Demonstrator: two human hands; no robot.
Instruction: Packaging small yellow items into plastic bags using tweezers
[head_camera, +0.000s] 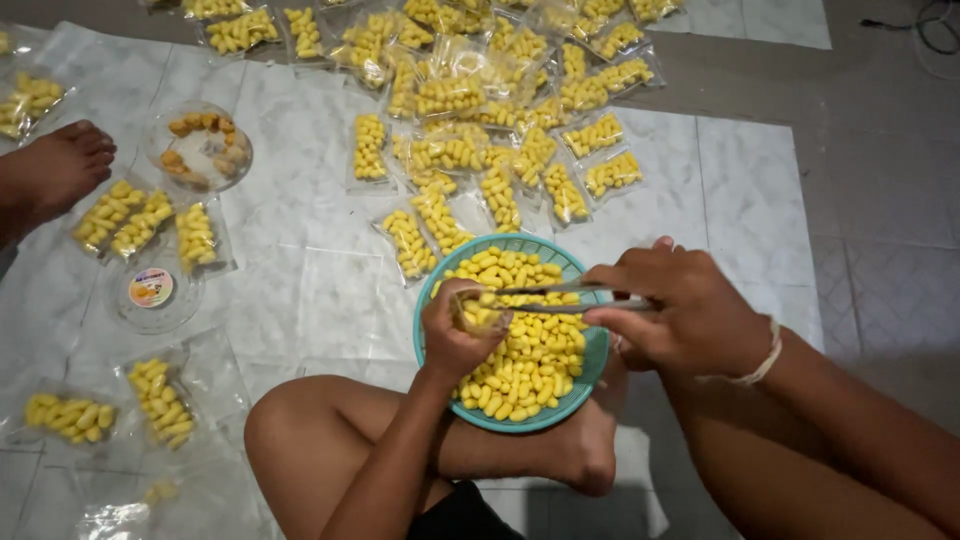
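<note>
A teal bowl (590, 363) heaped with yellow puffed snacks (530, 360) rests on my crossed leg. My left hand (452, 333) hovers over the bowl, closed on a small clear plastic bag (476, 312) with some snacks in it. My right hand (675, 305), with a white band at the wrist, grips metal tongs (545, 298) whose tips reach toward the bag's mouth. Both hands nearly touch above the bowl.
Several filled clear snack bags (480, 100) lie spread on a plastic sheet across the pale tile floor (760, 200). A round clear lidded tub (200, 148) and a round lid (152, 290) lie to the left. Another person's bare foot (55, 165) is at the left edge.
</note>
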